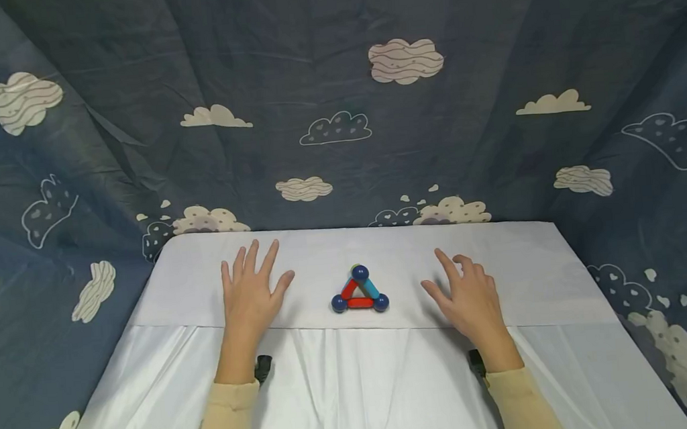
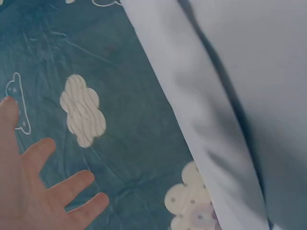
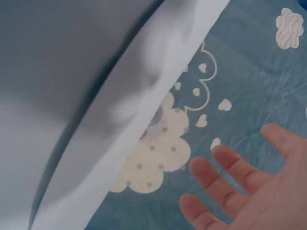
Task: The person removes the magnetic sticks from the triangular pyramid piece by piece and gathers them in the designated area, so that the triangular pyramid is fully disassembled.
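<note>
On the white cloth lies a small triangular frame point(image 1: 360, 303) of red and light blue rods, with dark blue balls at its corners. A bit of yellow shows behind its top ball; whether the frame is flat or raised, I cannot tell. My left hand point(image 1: 250, 301) is to its left, fingers spread and straight, apart from it. To its right, my right hand point(image 1: 470, 299) has loosely bent fingers and also touches nothing of it. Both wrist views show the left hand point(image 2: 43, 191) and right hand point(image 3: 259, 187) holding nothing.
The white-covered table point(image 1: 344, 376) has a seam across it. A dark blue curtain point(image 1: 307, 56) with cloud prints hangs behind and at both sides. Small black devices point(image 1: 263, 367) are at the wrists, by the beige sleeves point(image 1: 223, 426).
</note>
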Demonstrator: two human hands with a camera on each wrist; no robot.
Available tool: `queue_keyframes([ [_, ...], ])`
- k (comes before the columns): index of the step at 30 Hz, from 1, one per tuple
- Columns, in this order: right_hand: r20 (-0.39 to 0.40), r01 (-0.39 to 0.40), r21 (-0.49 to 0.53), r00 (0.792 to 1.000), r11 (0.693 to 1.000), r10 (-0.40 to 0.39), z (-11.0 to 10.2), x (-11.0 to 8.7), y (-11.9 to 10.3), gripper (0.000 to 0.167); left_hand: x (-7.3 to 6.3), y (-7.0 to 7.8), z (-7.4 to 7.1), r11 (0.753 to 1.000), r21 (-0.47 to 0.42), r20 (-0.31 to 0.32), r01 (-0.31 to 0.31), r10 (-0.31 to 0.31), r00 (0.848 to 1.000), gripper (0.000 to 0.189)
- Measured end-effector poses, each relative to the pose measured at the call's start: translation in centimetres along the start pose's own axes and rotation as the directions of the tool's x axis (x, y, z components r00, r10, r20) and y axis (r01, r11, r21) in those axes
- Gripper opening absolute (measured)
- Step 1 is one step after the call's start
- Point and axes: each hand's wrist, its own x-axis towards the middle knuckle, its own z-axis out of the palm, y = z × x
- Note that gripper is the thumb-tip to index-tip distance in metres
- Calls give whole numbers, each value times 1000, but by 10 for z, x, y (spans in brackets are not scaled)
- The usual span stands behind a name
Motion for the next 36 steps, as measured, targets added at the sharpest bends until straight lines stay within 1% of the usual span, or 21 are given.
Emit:
queue_keyframes([
  [3, -5, 3, 4, 1000, 1000, -3, -2, 2, -10, 78, 2, 11, 1, 1000, -24, -3, -18, 18, 1000, 73],
  [8, -30, 25, 19, 999, 1000, -25, -2, 8, -26, 77, 6, 33, 7, 996, -84, 11, -43, 44, 999, 71],
  [12, -50, 50, 60, 998, 997, -48, -2, 12, -39, 74, 7, 52, 13, 982, -181, 19, -57, 62, 998, 69],
  [14, -57, 70, 91, 996, 993, -65, -2, 13, -45, 72, 7, 61, 17, 964, -260, 27, -63, 73, 997, 67],
  [16, -55, 94, 124, 995, 988, -87, -1, 14, -53, 70, 7, 69, 21, 938, -342, 47, -58, 78, 996, 66],
  [20, -32, 122, 202, 992, 972, -118, 4, 14, -68, 66, 6, 79, 32, 877, -479, 107, -17, 78, 991, 64],
  [22, -13, 111, 283, 994, 953, -112, 7, 15, -74, 63, 6, 84, 37, 845, -534, 133, 4, 79, 988, 64],
  [23, 6, 94, 343, 995, 935, -103, 8, 16, -77, 61, 7, 86, 40, 830, -557, 143, 13, 81, 986, 64],
  [24, 26, 75, 411, 995, 909, -93, 10, 17, -80, 59, 8, 88, 41, 815, -579, 153, 21, 84, 985, 63],
  [25, 50, 49, 482, 995, 875, -83, 13, 17, -82, 57, 9, 89, 44, 801, -598, 163, 30, 85, 983, 63],
  [27, 111, -24, 616, 992, 787, -58, 19, 18, -85, 54, 10, 92, 47, 770, -636, 176, 46, 87, 981, 63],
  [29, 173, -99, 713, 984, 694, -38, 26, 18, -86, 53, 10, 94, 52, 743, -667, 187, 58, 91, 978, 63],
  [31, 220, -156, 762, 975, 629, -24, 34, 18, -88, 53, 10, 95, 57, 723, -686, 200, 74, 91, 976, 63],
  [32, 239, -179, 774, 971, 607, -19, 37, 17, -88, 52, 9, 96, 59, 718, -691, 204, 78, 91, 975, 62],
  [33, 253, -195, 782, 967, 592, -16, 40, 17, -88, 51, 9, 96, 62, 713, -696, 210, 85, 89, 974, 62],
  [34, 267, -209, 787, 964, 580, -15, 43, 16, -89, 51, 8, 97, 64, 709, -698, 218, 95, 85, 972, 62],
  [36, 284, -228, 791, 959, 567, -9, 48, 15, -89, 48, 7, 97, 69, 704, -701, 236, 116, 75, 969, 60],
])
